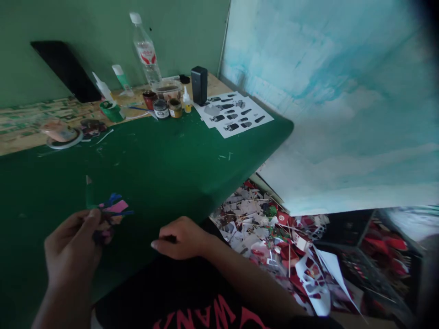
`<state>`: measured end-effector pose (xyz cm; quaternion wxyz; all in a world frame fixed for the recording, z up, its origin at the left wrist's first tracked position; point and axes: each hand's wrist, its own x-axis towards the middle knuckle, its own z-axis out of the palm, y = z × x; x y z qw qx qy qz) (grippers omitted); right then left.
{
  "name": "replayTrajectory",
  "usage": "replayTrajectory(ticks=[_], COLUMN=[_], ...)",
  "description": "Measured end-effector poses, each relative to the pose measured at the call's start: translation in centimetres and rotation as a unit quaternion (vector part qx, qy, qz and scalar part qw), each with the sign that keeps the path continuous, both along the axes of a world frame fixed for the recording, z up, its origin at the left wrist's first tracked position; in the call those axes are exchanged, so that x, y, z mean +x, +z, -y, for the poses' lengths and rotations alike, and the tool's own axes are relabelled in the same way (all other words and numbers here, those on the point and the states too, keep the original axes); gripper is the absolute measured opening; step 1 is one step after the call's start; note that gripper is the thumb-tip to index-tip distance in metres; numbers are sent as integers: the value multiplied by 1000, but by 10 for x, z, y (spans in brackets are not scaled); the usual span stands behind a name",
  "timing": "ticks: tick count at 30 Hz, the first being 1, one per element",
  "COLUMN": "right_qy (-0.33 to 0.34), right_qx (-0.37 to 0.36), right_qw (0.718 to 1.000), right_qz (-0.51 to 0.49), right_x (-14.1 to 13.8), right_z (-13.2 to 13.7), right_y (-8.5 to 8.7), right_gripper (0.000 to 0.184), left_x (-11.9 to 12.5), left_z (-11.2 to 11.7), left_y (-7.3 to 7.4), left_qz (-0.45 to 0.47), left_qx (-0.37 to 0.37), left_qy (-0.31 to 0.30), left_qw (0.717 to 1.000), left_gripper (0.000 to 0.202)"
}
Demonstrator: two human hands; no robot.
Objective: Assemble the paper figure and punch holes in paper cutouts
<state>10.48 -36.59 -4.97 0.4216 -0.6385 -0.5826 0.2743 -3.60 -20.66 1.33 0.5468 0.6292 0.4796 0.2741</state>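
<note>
My left hand (pixel 73 249) is closed around a small paper piece (pixel 113 210) in pink, blue and dark colours, held just above the near part of the green mat (pixel 164 164). A thin green stick (pixel 89 194) rises from the same grip. My right hand (pixel 181 238) rests at the mat's near edge with its fingers curled in a loose pinch; whatever it holds is too small to make out. The two hands are a short way apart.
Along the back stand a plastic bottle (pixel 146 50), glue bottles (pixel 103 89), several small paint jars (pixel 161 108), a black box (pixel 199 85) and printed sheets (pixel 235 114). A tape roll (pixel 63 135) lies at the left. Paper scraps (pixel 281 237) litter the floor at the right.
</note>
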Motion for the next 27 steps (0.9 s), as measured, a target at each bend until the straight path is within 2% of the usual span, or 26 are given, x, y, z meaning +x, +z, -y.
replayTrajectory(ticks=[3, 6, 9, 12, 15, 16, 18, 20, 21, 22, 24, 26, 27], right_qy=[19, 16, 7, 5, 8, 23, 97, 234, 277, 252, 149, -6, -96], right_qx=[-44, -56, -46, -42, -41, -43, -60, -103, -129, -138, -131, -104, -85], right_qw=[996, 992, 992, 992, 992, 993, 991, 967, 952, 958, 980, 994, 990], right_qz=[70, 113, 118, 119, 118, 110, 72, 3, -16, -8, 17, 44, 59], right_x=[-16, -21, -18, -17, -18, -16, -8, 9, 21, 33, 58, 79, 88], right_z=[-8, -14, -17, -19, -20, -18, -10, 6, 16, 28, 51, 66, 70], right_y=[-17, -28, -31, -32, -29, -27, -22, -19, -18, -18, -19, -20, -19], right_gripper=[38, 39, 40, 40, 37, 35, 28, 21, 15, 14, 23, 20, 22], left_x=[6, 4, 0, -5, -7, -7, -8, -8, -8, -8, -6, -6, -6], left_z=[1, 0, 1, 6, 11, 12, 11, 9, 7, 6, 6, 6, 6], left_y=[1, 1, 3, 7, 10, 10, 8, 5, 3, 0, -3, -6, -9], left_qz=[54, 68, 61, 80, 95, 102, 112, 113, 112, 112, 109, 77, 61], left_qx=[-59, -80, -79, -81, -106, -108, -100, -90, -83, -74, -45, -28, -20], left_qy=[73, 74, 82, 125, 104, 93, 75, 60, 58, 59, 77, 80, 85], left_qw=[994, 992, 992, 986, 984, 985, 986, 988, 988, 989, 990, 993, 994], left_gripper=[13, 13, 13, 15, 15, 13, 11, 9, 8, 7, 11, 13, 14])
